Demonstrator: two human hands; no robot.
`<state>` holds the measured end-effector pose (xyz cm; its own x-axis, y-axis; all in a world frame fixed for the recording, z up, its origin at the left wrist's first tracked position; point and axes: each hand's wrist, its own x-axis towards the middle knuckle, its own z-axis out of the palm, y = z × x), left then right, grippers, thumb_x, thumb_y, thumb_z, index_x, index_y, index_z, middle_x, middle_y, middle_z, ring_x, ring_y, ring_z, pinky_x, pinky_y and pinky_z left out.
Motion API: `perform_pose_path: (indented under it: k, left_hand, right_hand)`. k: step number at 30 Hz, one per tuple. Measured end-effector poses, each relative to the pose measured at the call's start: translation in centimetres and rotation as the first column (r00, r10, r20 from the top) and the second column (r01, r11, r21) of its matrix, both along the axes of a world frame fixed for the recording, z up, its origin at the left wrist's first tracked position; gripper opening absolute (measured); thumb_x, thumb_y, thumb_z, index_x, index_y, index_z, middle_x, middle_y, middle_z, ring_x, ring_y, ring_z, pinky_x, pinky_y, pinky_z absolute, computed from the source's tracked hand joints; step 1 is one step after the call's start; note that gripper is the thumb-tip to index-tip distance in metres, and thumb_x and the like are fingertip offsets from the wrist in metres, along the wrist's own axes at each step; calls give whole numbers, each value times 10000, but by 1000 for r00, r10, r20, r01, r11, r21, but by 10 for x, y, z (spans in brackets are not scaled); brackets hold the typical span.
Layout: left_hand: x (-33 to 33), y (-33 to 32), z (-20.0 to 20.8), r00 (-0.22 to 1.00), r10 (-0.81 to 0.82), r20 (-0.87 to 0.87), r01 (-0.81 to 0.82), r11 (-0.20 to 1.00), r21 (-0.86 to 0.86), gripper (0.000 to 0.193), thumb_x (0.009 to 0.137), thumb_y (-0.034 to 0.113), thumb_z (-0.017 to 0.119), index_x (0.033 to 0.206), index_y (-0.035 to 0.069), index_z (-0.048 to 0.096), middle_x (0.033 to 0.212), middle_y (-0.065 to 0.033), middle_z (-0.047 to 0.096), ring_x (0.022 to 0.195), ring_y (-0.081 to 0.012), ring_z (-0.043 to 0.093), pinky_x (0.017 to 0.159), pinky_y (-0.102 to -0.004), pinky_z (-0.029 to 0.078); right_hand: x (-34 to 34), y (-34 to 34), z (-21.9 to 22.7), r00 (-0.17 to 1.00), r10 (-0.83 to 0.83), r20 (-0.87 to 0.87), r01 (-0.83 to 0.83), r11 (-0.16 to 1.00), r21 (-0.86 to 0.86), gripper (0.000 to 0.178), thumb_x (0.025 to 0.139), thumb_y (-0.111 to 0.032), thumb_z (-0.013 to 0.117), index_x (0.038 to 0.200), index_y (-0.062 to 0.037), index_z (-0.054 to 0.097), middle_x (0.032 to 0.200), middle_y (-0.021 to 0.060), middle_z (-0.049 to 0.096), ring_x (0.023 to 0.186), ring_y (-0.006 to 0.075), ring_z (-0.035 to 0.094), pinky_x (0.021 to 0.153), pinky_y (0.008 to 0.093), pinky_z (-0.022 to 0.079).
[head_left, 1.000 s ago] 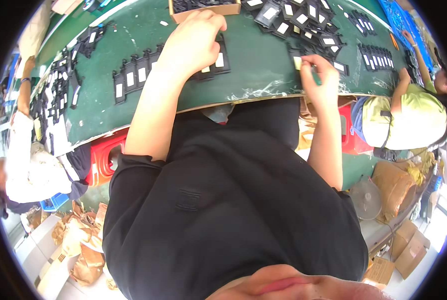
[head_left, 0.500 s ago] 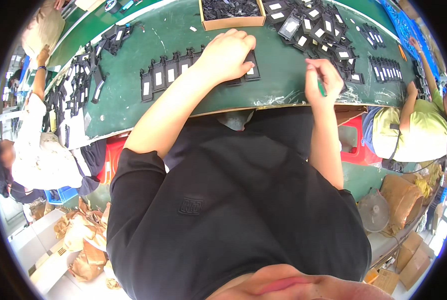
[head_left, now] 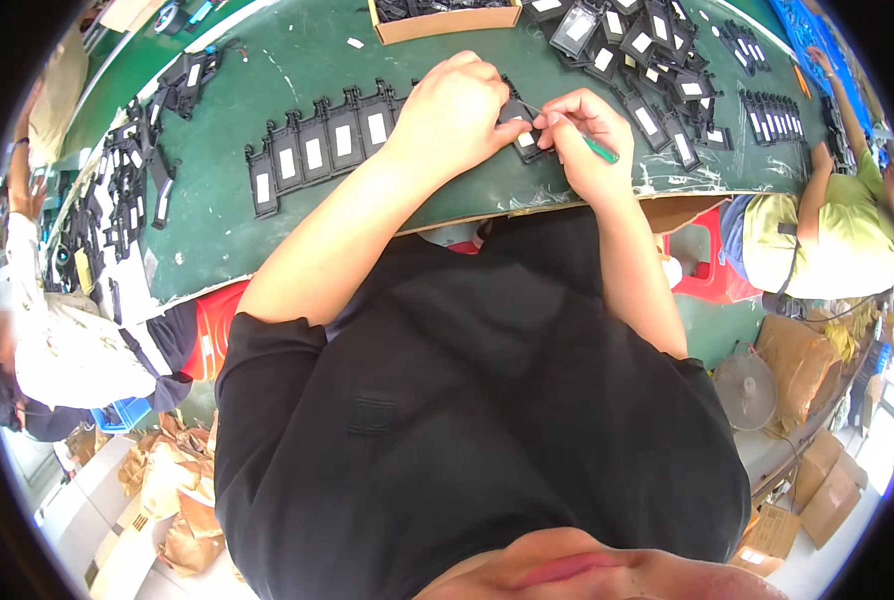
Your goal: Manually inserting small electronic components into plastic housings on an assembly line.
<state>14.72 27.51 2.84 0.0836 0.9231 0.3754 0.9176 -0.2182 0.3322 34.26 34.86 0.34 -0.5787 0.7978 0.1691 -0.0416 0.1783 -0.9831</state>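
A row of flat black plastic parts [head_left: 342,140] with white labels and small hinge-like ends lies on the green table [head_left: 367,205]. My left hand [head_left: 455,112] is closed over the row's right end, its curled fingers hiding several parts. Its thumb touches the last black plastic part [head_left: 526,143]. Close by on the right, my right hand [head_left: 589,140] pinches a thin tool with a green handle [head_left: 601,150]. The tool's slender metal tip points left toward that last part's upper end; its exact contact is hidden by my fingers.
A cardboard box [head_left: 447,27] of small black pieces stands at the back. Piles of black parts [head_left: 639,45] lie right and left, and a shorter row [head_left: 772,118] sits farther right. Co-workers sit at both sides; one wears a yellow-green shirt [head_left: 847,240].
My right hand has moved left with the green-handled tool, up to the last part beside my left hand. The view has shifted slightly, and my left hand stays over the row.
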Motion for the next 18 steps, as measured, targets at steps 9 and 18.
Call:
perform_pose_path:
  k: [9,18]
  left_hand:
    - [0,-3,-5,1000,-7,1,7,1000,23,320,787,297,852,848,-5,766,955,-77,709,998,-248,654,905,-384,556]
    - [1,-1,-7,1000,-15,-18,16,997,73,292,762,297,830,792,13,771,872,-55,666,961,-237,642,934,-390,551]
  right_hand:
    - [-1,-3,3,998,-20,67,16,998,68,38,944,8,631,947,23,666,863,56,737,747,74,673,696,239,548]
    - [-3,0,0,996,-20,82,9,991,134,37,928,1,646,938,21,675,864,52,742,771,79,677,703,247,546]
